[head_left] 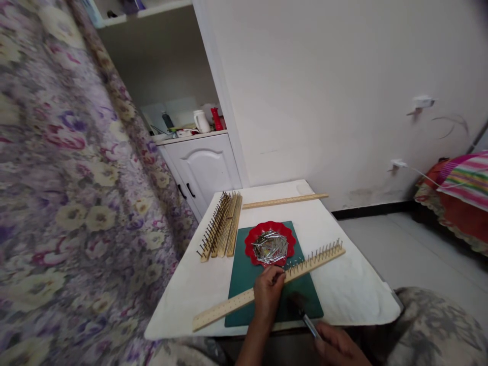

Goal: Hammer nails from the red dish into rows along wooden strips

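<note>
My left hand (268, 292) rests over the middle of a pale wooden strip (224, 308), its thumb and fingers pinched on a nail that they mostly hide. Upright nails (318, 256) stand in rows along the strip's right part; the left part shows small holes. My right hand (339, 346) grips a hammer (310, 325) by its handle, the blurred head just in front of the strip. Under the strip lies a green mat (242, 272). Just beyond my left hand is a red scalloped bowl (249, 238) heaped with loose nails (270, 246).
Several wooden strips (231, 234), some studded with nails, lie side by side at the table's left. Another bare strip (285, 201) lies along the far edge. A white cloth (183, 300) covers the table. A floral curtain (95, 203) hangs left; a white cabinet (208, 170) stands behind.
</note>
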A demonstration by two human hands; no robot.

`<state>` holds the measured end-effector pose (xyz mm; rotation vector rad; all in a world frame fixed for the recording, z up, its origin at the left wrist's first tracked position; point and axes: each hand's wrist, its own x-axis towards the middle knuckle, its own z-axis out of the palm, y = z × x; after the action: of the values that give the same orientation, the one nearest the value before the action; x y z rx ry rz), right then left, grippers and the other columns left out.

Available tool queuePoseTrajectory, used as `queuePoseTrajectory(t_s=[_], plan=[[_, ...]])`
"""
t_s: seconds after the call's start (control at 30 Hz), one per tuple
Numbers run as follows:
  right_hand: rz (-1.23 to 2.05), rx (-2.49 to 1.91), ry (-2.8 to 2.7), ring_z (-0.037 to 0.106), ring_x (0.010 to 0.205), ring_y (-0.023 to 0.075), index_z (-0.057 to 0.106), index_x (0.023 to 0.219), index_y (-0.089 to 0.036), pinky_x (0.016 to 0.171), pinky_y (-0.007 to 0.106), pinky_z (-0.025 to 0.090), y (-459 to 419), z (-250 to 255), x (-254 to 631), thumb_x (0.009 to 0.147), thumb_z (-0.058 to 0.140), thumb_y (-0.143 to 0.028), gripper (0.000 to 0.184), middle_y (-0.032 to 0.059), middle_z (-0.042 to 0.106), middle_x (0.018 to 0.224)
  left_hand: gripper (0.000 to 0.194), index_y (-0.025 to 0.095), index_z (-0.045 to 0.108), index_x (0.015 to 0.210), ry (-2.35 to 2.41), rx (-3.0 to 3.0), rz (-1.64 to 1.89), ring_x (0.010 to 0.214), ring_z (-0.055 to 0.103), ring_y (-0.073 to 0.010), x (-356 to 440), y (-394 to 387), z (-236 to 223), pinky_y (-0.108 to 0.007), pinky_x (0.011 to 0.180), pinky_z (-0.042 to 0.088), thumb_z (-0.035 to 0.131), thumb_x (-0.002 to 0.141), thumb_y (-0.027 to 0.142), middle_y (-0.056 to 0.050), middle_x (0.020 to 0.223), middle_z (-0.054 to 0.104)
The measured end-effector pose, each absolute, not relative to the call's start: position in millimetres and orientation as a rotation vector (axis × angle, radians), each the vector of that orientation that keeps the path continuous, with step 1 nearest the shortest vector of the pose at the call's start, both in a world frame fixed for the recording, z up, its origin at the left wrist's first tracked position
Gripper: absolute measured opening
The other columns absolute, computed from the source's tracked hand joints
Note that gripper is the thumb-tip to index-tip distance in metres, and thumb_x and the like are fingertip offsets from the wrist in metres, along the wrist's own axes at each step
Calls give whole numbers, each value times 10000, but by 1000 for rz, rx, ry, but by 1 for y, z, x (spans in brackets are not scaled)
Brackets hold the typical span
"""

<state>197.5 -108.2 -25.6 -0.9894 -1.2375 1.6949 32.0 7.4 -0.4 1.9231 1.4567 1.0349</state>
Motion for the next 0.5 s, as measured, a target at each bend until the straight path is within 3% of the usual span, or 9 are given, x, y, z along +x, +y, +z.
queuePoseTrajectory(t_s=[0.2, 0.5], plan=[[1684, -1040, -1124, 284, 214, 32, 451, 749, -209, 250, 144, 142, -87, 16, 197, 831, 484, -557, 359, -99, 522, 391, 142, 181, 664, 713, 1459, 1907, 1025, 618, 524, -115, 34, 5, 0, -205, 580, 349, 541, 765, 228, 7, 680, 593], [1615, -1080, -1199, 321, 205, 27, 444, 738, -208, 244, 129, 133, -62, 41, 188, 857, 480, -478, 297, -94, 562, 407, 134, 183, 640, 687, 1487, 1923, 1012, 597, 496, -111, 33, 6, -3, -206, 563, 328, 528, 756, 203, 11, 662, 567]])
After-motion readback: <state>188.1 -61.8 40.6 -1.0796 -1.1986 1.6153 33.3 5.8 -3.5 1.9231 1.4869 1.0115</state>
